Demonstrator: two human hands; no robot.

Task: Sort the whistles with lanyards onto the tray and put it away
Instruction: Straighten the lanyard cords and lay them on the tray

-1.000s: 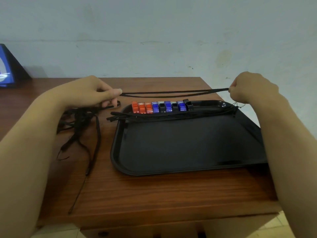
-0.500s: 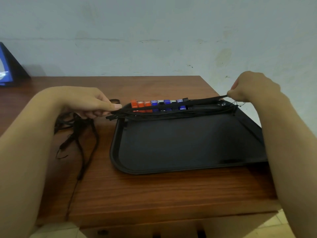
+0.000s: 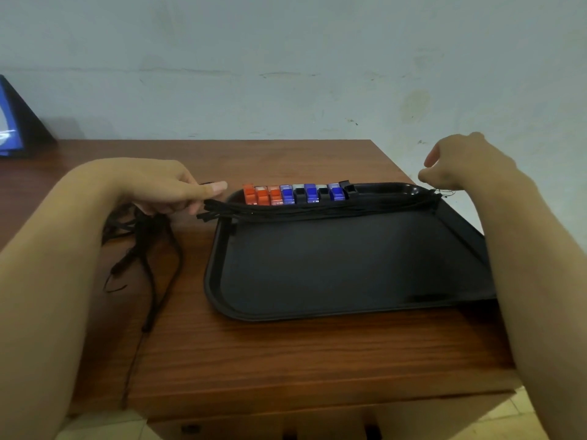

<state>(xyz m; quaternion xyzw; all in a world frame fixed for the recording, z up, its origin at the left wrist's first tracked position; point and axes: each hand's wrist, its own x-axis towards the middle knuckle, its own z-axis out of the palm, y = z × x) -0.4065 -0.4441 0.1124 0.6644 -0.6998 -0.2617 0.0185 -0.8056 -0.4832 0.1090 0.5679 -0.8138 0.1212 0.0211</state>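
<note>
Head view: lanyards (image 3: 317,212) across tray (image 3: 333,309) between left hand (image 3: 165,188), right hand (image 3: 460,166), grips unclear.

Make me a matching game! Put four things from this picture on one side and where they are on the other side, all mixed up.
Things:
1. row of whistles
2. bundle of straight lanyards
3. tangled lanyards
4. blue and black object

Places:
A. on the bare table, left of the tray
B. along the tray's far edge
C. far left, against the wall
D. stretched across the tray, just in front of the whistles

Pairs: 1-B, 2-D, 3-A, 4-C
</note>
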